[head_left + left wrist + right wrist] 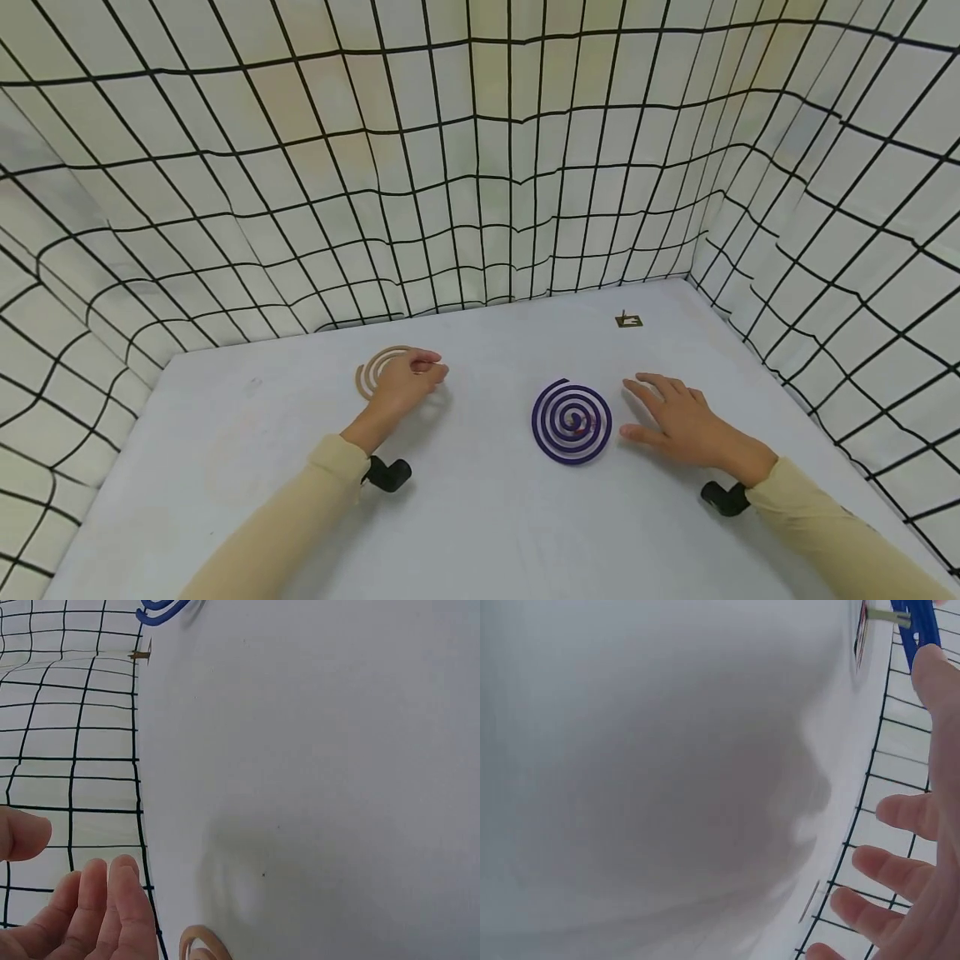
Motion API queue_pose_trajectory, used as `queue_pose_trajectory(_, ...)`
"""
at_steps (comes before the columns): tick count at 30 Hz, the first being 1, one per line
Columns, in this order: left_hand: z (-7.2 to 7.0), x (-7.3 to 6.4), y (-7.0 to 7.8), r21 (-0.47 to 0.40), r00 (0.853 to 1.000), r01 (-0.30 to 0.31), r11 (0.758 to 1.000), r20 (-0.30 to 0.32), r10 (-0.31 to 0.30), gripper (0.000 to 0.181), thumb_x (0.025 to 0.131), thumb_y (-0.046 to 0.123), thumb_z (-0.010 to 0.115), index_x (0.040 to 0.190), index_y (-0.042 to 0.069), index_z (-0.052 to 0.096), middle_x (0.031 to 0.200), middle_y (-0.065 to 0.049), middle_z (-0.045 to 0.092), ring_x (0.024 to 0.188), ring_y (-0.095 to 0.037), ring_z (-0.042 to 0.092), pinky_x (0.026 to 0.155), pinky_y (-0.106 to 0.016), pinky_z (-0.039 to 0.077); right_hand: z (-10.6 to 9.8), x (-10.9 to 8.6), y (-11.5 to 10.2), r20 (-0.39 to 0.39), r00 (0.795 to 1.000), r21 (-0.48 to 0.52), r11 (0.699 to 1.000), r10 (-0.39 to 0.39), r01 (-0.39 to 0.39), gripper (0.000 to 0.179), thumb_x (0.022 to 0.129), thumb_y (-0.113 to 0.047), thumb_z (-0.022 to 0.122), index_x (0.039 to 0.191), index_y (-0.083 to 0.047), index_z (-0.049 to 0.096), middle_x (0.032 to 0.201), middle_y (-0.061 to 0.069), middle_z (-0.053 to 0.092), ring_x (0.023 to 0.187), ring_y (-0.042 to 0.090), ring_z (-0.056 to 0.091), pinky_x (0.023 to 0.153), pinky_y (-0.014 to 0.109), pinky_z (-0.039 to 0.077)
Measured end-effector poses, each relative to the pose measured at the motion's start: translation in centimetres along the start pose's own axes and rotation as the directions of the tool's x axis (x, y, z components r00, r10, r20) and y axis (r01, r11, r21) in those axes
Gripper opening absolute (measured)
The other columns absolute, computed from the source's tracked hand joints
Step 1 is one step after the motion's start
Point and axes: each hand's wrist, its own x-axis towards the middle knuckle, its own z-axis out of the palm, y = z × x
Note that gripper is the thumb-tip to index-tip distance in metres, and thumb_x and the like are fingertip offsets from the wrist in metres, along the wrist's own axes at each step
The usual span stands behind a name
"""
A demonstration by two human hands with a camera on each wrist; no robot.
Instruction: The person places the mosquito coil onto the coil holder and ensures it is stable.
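In the head view, a purple-blue spiral coil (572, 457), like a mosquito coil, lies at centre right. The right wrist view shows the coil (928, 626) edge-on, raised on a pale stem (885, 615) above a small flat base. Beside its right edge my right hand (678, 425) hovers with spread fingers, holding nothing; the thumb tip is right at the coil's rim. A tan spiral coil (362, 382) lies farther left, partly hidden behind my left hand (405, 383). In the left wrist view, that hand's thumb and loosely bent fingers stand apart with nothing between them.
A small brass-coloured metal stand (628, 320) with an upright prong lies toward the back right of the white table (480, 517). Black netting (480, 179) over white sheeting walls the back and both sides. Each wrist wears a black camera (388, 475).
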Motion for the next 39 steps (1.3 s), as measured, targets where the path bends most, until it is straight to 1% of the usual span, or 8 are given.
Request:
queue_pose_trajectory(4, -0.8, 0.1, -0.2, 0.007, 0.999, 0.005, 1.000, -0.032, -0.005, 0.043, 0.099, 0.027, 0.064, 0.134, 0.002, 0.062, 0.122, -0.016, 0.068, 0.104, -0.031, 0.072, 0.081, -0.026, 0.055, -0.1, 0.7, 0.8, 0.002, 1.000, -0.014, 1.000, 0.022, -0.022, 0.078, 0.099, -0.061, 0.058, 0.157, -0.011, 0.042, 0.160, 0.024, 0.041, 0.143, 0.051, 0.041, 0.107, 0.073, 0.037)
queue_pose_trajectory(6, -1.2, 0.1, -0.4, 0.021, 0.998, 0.009, 1.000, -0.058, -0.008, 0.042, 0.099, 0.028, 0.064, 0.132, 0.003, 0.063, 0.121, -0.016, 0.070, 0.105, -0.031, 0.071, 0.100, -0.031, 0.049, -0.1, 1.0, 1.2, -0.002, 1.000, -0.019, 0.999, 0.026, -0.026, 0.079, 0.099, -0.061, 0.058, 0.157, -0.011, 0.041, 0.160, 0.024, 0.040, 0.143, 0.051, 0.040, 0.107, 0.073, 0.037)
queue_pose_trajectory(9, -2.0, 0.1, -0.5, 0.055, 0.996, 0.022, 0.998, -0.085, -0.017, 0.041, 0.099, 0.031, 0.061, 0.131, 0.007, 0.064, 0.122, -0.013, 0.070, 0.112, -0.030, 0.066, 0.110, -0.044, 0.042, -0.4, 1.6, 1.8, -0.010, 1.000, -0.019, 0.999, 0.029, -0.029, 0.079, 0.099, -0.060, 0.059, 0.157, -0.011, 0.040, 0.160, 0.024, 0.039, 0.143, 0.051, 0.039, 0.109, 0.073, 0.036)
queue_pose_trajectory(11, -2.6, 0.1, -0.5, 0.066, 0.996, 0.030, 0.997, -0.090, -0.024, 0.041, 0.099, 0.033, 0.060, 0.132, 0.009, 0.063, 0.125, -0.013, 0.069, 0.116, -0.028, 0.063, 0.110, -0.042, 0.040, -0.7, 2.0, 2.2, -0.014, 0.999, -0.021, 0.999, 0.033, -0.033, 0.079, 0.099, -0.059, 0.059, 0.158, -0.011, 0.039, 0.160, 0.024, 0.039, 0.143, 0.051, 0.038, 0.109, 0.073, 0.035)
queue_pose_trajectory(13, -3.1, 0.1, -0.5, 0.062, 0.996, 0.030, 0.998, -0.082, -0.025, 0.041, 0.100, 0.034, 0.058, 0.133, 0.009, 0.062, 0.129, -0.014, 0.067, 0.116, -0.027, 0.064, 0.095, -0.034, 0.051, -1.0, 2.4, 2.5, -0.020, 0.999, -0.016, 0.999, 0.040, -0.040, 0.079, 0.099, -0.058, 0.060, 0.158, -0.010, 0.038, 0.160, 0.024, 0.037, 0.143, 0.051, 0.038, 0.109, 0.073, 0.035)
queue_pose_trajectory(18, -4.6, 0.0, -0.7, 0.036, 0.997, 0.013, 0.999, -0.075, -0.010, 0.046, 0.103, 0.036, 0.058, 0.138, 0.006, 0.058, 0.134, -0.017, 0.064, 0.112, -0.033, 0.072, 0.087, -0.026, 0.057, -1.3, 3.3, 3.4, -0.052, 0.997, -0.006, 0.999, 0.053, -0.053, 0.079, 0.099, -0.057, 0.061, 0.157, -0.009, 0.038, 0.159, 0.025, 0.037, 0.143, 0.051, 0.037, 0.107, 0.073, 0.035)
queue_pose_trajectory(26, -6.3, 0.4, -1.6, 0.120, 0.989, 0.031, 0.992, -0.146, -0.013, 0.049, 0.101, 0.036, 0.057, 0.141, 0.008, 0.059, 0.139, -0.018, 0.064, 0.122, -0.031, 0.062, 0.089, -0.028, 0.047, -1.1, 4.5, 4.9, -0.068, 0.994, 0.010, 0.996, 0.088, -0.087, 0.081, 0.100, -0.056, 0.060, 0.158, -0.007, 0.035, 0.160, 0.027, 0.034, 0.143, 0.055, 0.035, 0.109, 0.077, 0.033)
queue_pose_trajectory(39, -8.1, 1.0, -3.5, 0.139, 0.974, 0.099, 0.985, -0.217, -0.067, 0.055, 0.099, 0.035, 0.058, 0.146, 0.006, 0.055, 0.141, -0.021, 0.063, 0.130, -0.036, 0.057, 0.098, -0.039, 0.048, -0.8, 6.0, 6.9, -0.053, 0.985, 0.037, 0.986, 0.164, -0.162, 0.083, 0.101, -0.058, 0.056, 0.159, -0.004, 0.032, 0.162, 0.031, 0.029, 0.143, 0.058, 0.031, 0.110, 0.081, 0.028)
